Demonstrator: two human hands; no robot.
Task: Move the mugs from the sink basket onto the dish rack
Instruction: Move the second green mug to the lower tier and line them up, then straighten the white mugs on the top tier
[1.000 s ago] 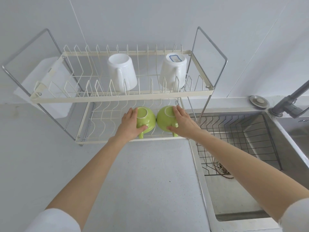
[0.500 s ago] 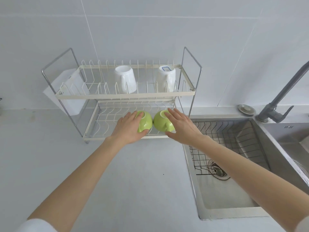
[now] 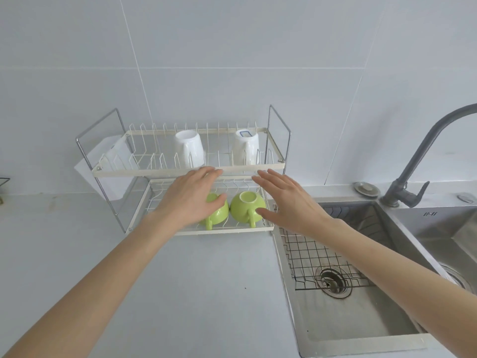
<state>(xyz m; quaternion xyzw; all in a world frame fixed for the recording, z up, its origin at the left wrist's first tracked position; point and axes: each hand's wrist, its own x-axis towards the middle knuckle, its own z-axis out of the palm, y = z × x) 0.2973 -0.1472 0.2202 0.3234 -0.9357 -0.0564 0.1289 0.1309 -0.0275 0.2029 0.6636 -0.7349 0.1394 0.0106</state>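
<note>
Sitting upside down on the lower tier of the dish rack (image 3: 180,172) on the grey counter (image 3: 193,280) against white wall tiles (image 3: 232,60), left of the sink basket (image 3: 309,254): two green mugs (image 3: 247,205), with left hand (image 3: 189,200) and right hand (image 3: 290,202) hovering open-fingered, gripping nothing.

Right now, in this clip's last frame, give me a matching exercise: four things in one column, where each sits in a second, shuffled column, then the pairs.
Things:
1. white mugs
2. green mugs
3. wire basket
4. sink plug

Places:
A. on the ledge behind the sink, beside the faucet
B. upside down on the dish rack's lower tier
C. inside the sink, with no mugs in it
D. upside down on the upper tier

Pairs: 1-D, 2-B, 3-C, 4-A
</note>
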